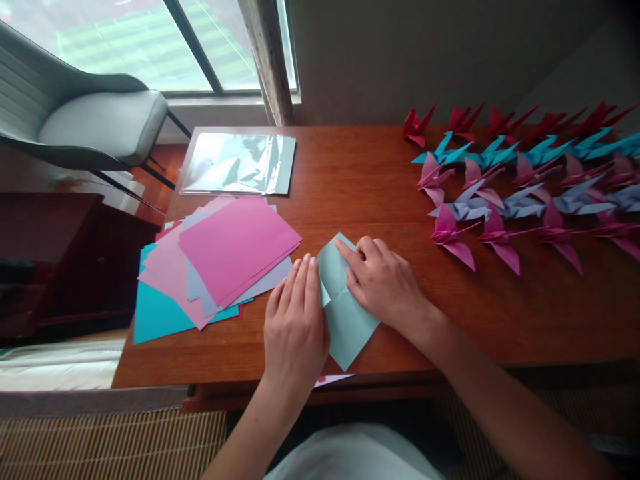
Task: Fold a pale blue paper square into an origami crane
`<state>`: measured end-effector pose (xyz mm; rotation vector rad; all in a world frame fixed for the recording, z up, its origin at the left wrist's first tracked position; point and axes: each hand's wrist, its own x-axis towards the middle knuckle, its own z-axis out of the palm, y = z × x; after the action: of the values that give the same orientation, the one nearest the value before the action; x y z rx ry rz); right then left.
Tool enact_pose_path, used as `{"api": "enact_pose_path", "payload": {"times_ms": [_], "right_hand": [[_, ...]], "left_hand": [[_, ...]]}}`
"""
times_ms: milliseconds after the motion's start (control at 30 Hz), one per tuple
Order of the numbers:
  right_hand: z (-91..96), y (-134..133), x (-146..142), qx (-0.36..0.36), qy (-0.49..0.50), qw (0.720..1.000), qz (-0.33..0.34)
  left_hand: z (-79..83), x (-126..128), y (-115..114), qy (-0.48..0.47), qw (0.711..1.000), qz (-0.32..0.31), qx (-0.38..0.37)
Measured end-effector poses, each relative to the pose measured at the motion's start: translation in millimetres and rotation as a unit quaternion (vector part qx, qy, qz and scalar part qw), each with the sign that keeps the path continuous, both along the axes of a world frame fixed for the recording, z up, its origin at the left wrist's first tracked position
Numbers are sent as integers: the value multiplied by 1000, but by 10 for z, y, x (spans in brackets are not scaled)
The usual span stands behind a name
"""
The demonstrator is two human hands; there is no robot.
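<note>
A pale green sheet of paper (350, 327) lies on the table near its front edge, with one corner pointing toward me and a crease across its middle. A small flap is turned over at its left side. My left hand (299, 320) lies along that left side, fingers stretched out and side by side, partly covering the paper. On the upper right part of the sheet rests my right hand (383, 280). Its index finger reaches to the top corner, while the other fingers are bent. Neither hand grips the sheet; what lies under the left palm is hidden.
Loose pink, lilac and turquoise paper (240, 247) overlaps on the left of the wooden table (350, 180). Behind it lies a clear-wrapped paper pack (235, 163). Rows of folded paper cranes (453, 237) stand at the right. A chair (105, 123) is by the window.
</note>
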<state>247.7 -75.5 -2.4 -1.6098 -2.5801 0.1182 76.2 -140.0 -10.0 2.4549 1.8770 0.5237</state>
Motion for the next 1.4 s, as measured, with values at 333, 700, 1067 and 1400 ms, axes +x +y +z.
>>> {"api": "enact_pose_path", "payload": {"times_ms": [333,700,1067,1400], "right_hand": [[-9,-3,-3,-14,-3,1000,-2],[-4,-3,-1,-9,2,1000,-4],[-5,7,-12,-11,-2,1000,-6],[13,14,-36,-21,-25,999,-9]], "left_hand": [[4,-10,-44,49,998,-44,-23],[21,80,-144,56,991,-93,-78],[37,30,-132,62,987,-121,-85],[79,102,-129,66,989,-103,-84]]}}
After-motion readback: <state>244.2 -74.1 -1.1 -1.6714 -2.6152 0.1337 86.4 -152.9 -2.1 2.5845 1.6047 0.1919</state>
